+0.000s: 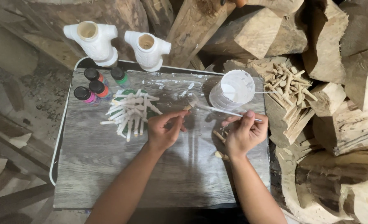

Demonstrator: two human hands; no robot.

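Four small black-capped paint bottles (96, 85) with coloured labels stand at the board's far-left corner.

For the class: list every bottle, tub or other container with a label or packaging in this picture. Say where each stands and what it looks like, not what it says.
Four small paint bottles: far-left part of the grey board, round, black caps, with pink, orange, red and green showing.
White tub: far-right part of the board, round, open, white paint inside, no readable label.
No signs or screens in view.
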